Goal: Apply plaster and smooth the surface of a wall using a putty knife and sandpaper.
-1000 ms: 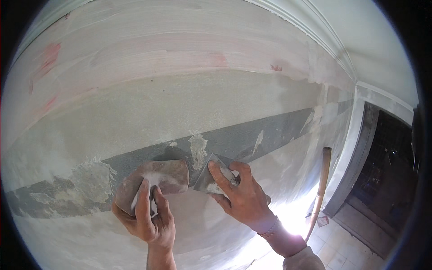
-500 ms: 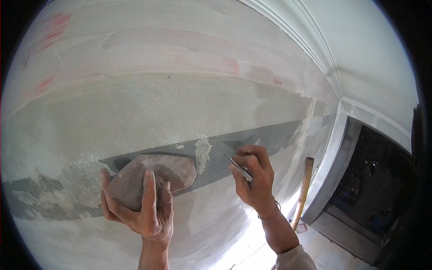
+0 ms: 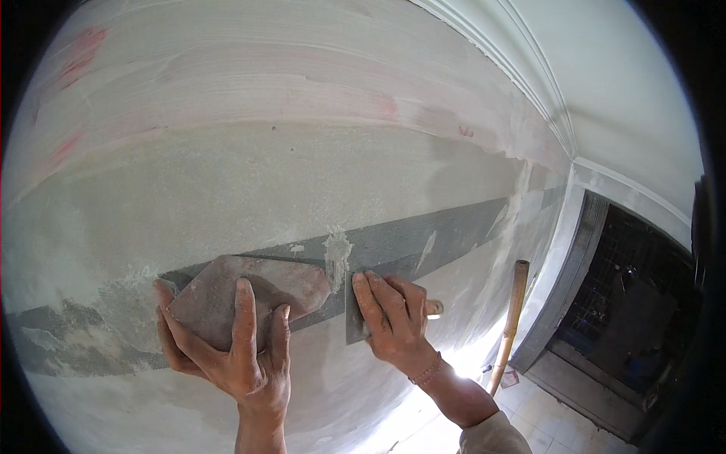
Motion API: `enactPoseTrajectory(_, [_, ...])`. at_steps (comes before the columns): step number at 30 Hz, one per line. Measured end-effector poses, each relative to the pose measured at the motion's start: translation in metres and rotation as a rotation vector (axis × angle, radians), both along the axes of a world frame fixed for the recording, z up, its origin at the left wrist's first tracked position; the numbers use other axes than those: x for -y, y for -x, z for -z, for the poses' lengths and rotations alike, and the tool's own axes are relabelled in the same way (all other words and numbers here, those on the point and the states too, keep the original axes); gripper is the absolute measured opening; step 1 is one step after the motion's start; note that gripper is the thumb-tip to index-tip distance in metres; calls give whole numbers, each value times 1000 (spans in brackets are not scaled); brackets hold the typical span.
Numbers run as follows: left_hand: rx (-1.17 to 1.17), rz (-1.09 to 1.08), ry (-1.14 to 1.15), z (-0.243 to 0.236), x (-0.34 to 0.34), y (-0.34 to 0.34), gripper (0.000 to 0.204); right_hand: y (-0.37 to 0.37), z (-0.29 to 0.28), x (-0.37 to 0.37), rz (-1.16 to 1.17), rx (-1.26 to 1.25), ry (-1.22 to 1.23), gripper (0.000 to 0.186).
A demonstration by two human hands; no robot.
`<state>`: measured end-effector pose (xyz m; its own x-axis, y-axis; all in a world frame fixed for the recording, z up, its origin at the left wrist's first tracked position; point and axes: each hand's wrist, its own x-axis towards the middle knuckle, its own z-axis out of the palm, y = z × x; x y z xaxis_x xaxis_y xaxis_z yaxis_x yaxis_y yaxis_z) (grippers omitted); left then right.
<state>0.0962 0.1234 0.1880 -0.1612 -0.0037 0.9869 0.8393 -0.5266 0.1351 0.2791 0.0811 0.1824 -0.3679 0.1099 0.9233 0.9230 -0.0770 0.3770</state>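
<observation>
My left hand is closed on a flat, reddish-brown, dusty board with angled corners, like a small plasterer's hawk. It lies near the wall, over a dark grey strip. To its right, my right hand grips a putty knife. The thin grey blade stands close to the wall at the strip's lower edge. A round pale handle end shows past the fingers. Whether the blade touches the wall I cannot tell. A pale patch of filler crosses the strip between the two tools. Any filler on the board's far side is hidden.
Whitish, pink-smeared coating covers the upper wall. Rough patches mark the strip at left. A bamboo pole stands at right, before a dark doorway. Bright light glares low by the wall above pale floor tiles.
My right hand has moved left and down toward the board, turning the putty knife so its blade now faces the wall strip. My left hand and board have shifted slightly left.
</observation>
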Motion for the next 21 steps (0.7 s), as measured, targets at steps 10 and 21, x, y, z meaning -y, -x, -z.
enactPoseTrajectory(10, [-43,-23,-13,1,-1,2,42,1,3,-12,-38,32,-124,35])
enactPoseTrajectory(21, [-95,-71,41,7,-5,3,44,28,4,-13,-201,-128,-141,32])
